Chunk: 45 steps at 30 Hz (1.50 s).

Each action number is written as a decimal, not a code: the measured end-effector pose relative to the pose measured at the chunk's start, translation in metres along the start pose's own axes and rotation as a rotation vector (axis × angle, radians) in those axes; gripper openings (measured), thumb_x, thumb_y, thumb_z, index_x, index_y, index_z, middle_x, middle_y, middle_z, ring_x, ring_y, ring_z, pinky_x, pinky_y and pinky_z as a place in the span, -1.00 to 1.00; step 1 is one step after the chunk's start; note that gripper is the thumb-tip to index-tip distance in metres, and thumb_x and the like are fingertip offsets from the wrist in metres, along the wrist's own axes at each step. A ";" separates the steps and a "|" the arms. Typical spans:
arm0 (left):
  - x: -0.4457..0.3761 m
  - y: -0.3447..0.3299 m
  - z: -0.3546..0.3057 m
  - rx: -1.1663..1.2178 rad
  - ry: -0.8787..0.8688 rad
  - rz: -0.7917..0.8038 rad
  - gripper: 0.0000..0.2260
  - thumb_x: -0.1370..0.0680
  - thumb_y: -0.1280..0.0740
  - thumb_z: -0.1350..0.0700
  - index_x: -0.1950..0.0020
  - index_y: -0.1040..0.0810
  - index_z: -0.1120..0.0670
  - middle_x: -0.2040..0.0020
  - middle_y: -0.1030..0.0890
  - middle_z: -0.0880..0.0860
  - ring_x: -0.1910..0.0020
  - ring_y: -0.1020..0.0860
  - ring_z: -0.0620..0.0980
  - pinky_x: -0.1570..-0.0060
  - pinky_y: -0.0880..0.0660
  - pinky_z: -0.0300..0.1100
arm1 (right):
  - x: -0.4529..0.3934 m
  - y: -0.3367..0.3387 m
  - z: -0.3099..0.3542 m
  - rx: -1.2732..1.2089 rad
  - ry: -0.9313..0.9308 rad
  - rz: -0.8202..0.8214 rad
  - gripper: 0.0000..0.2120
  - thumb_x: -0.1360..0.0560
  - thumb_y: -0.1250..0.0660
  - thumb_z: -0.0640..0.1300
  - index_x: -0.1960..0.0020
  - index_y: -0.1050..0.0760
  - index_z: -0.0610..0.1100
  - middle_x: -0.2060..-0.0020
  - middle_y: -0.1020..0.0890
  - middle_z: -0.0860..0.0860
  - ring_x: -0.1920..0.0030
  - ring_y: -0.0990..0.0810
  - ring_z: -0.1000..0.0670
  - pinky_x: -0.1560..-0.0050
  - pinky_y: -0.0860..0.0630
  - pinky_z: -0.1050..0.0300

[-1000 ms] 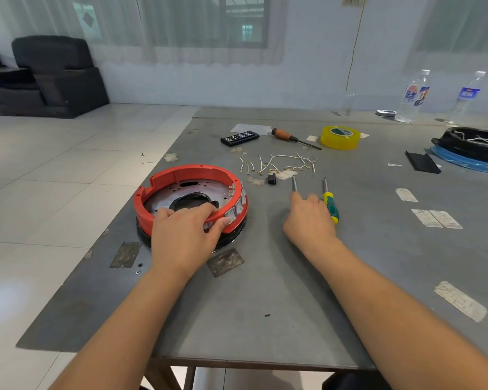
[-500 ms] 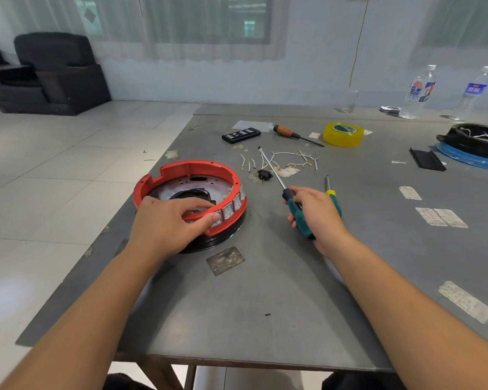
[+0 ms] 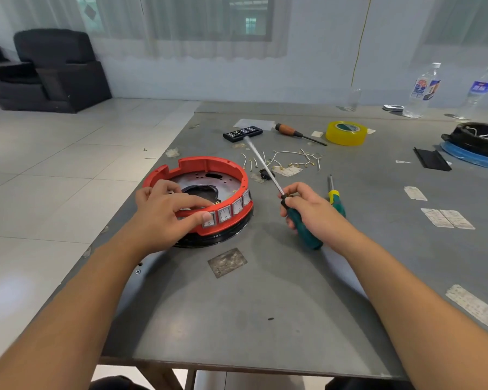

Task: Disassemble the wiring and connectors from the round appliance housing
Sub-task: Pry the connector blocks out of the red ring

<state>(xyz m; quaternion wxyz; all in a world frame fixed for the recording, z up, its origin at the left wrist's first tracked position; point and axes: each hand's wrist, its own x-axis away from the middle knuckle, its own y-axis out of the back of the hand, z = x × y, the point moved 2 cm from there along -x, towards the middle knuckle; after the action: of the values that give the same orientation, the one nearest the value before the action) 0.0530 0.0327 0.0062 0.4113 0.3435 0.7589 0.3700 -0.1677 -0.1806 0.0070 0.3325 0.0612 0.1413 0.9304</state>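
The round housing (image 3: 209,192), near the worktop's (image 3: 265,305) left edge, is gripped at its near rim by the left hand (image 3: 164,212) while the right hand (image 3: 307,209) clasps a green-handled screwdriver (image 3: 290,209); a slipping tip could gouge the switches (image 3: 226,213) or shove the housing off.

Right hand (image 3: 313,211) lifted screwdriver (image 3: 303,226) off table (image 3: 265,305).

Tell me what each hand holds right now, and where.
Right hand grips the green-handled screwdriver by its handle's front end. Left hand holds the round red plastic housing at its near rim.
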 end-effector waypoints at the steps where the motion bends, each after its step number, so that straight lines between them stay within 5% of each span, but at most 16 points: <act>1: 0.000 0.000 0.002 0.014 0.001 0.004 -0.87 -0.60 -0.33 -0.31 -0.13 -0.48 -0.53 -0.09 -0.35 -0.29 -0.20 -0.09 -0.34 -0.31 0.00 -0.08 | -0.001 0.001 0.003 0.132 0.062 -0.014 -0.89 -0.68 -0.16 -0.05 -0.07 -0.46 0.09 0.31 -0.59 0.08 0.36 -0.50 0.08 0.27 -0.52 0.12; 4: 0.001 -0.002 0.003 0.059 -0.004 0.004 -0.84 -0.67 -0.33 -0.18 -0.18 -0.49 -0.48 -0.12 -0.38 -0.34 -0.31 -0.16 -0.26 -0.32 0.05 -0.13 | -0.002 -0.001 0.010 0.429 0.279 -0.014 -0.88 -0.67 -0.14 0.16 -0.11 -0.45 0.24 0.36 -0.56 0.09 0.37 -0.50 0.13 0.31 -0.47 0.22; 10: 0.007 -0.011 0.002 0.122 0.037 -0.052 -0.78 -0.59 -0.17 -0.23 -0.20 -0.48 -0.44 -0.16 -0.47 -0.19 -0.39 -0.25 -0.06 -0.35 0.02 -0.15 | -0.003 -0.006 0.002 0.882 0.501 0.025 -0.83 -0.69 -0.07 0.07 -0.16 -0.43 0.14 0.17 -0.51 0.14 0.16 -0.50 0.06 0.14 -0.52 -0.03; 16: 0.005 -0.006 0.014 0.215 0.098 -0.030 -0.78 -0.55 -0.22 -0.23 -0.17 -0.52 -0.45 -0.20 -0.52 -0.17 -0.46 -0.24 0.08 -0.35 -0.07 -0.14 | 0.008 -0.012 -0.012 1.194 0.690 -0.156 -0.60 -0.65 0.02 0.18 -0.06 -0.56 0.08 0.24 -0.52 0.08 0.26 -0.55 -0.05 0.36 -0.24 0.16; 21: 0.006 -0.005 0.014 0.218 0.081 -0.071 -0.83 -0.56 -0.23 -0.20 -0.09 -0.54 -0.43 -0.15 -0.53 -0.19 -0.38 -0.25 -0.01 -0.34 -0.12 -0.11 | 0.017 -0.011 -0.009 1.217 0.701 -0.208 -0.58 -0.64 0.02 0.18 0.05 -0.57 0.06 0.32 -0.52 0.06 0.33 -0.56 -0.08 0.44 -0.40 0.13; 29: 0.009 -0.008 0.011 0.219 0.056 -0.180 -0.83 -0.62 -0.24 -0.14 -0.10 -0.56 -0.41 0.02 -0.53 -0.33 -0.21 -0.28 -0.46 -0.37 -0.13 -0.11 | 0.026 -0.014 -0.007 1.265 0.704 -0.288 -0.61 -0.65 -0.04 0.15 0.08 -0.57 0.02 0.35 -0.52 0.04 0.35 -0.57 -0.13 0.45 -0.40 0.14; 33: 0.012 -0.009 0.008 0.176 0.029 -0.247 -0.81 -0.65 -0.26 -0.11 -0.12 -0.58 -0.40 0.06 -0.56 -0.34 -0.12 -0.41 -0.31 -0.32 -0.02 -0.33 | 0.026 -0.014 -0.008 1.276 0.681 -0.347 -0.63 -0.66 -0.06 0.14 0.10 -0.54 0.00 0.35 -0.52 0.03 0.38 -0.55 -0.15 0.45 -0.36 0.16; 45: 0.016 -0.010 -0.011 0.116 0.147 -0.319 -0.68 -0.67 -0.17 -0.10 -0.20 -0.70 -0.16 0.09 -0.48 -0.36 -0.03 -0.29 -0.25 -0.20 -0.02 -0.18 | 0.025 -0.021 -0.011 1.274 0.652 -0.350 -0.64 -0.65 -0.08 0.14 0.10 -0.57 0.02 0.37 -0.52 0.03 0.43 -0.54 -0.16 0.46 -0.22 0.22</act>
<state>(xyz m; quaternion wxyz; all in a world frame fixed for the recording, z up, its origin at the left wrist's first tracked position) 0.0349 0.0381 -0.0035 0.3876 0.2141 0.8518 0.2800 -0.1763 -0.1517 -0.0099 0.3174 -0.0606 0.7537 0.5724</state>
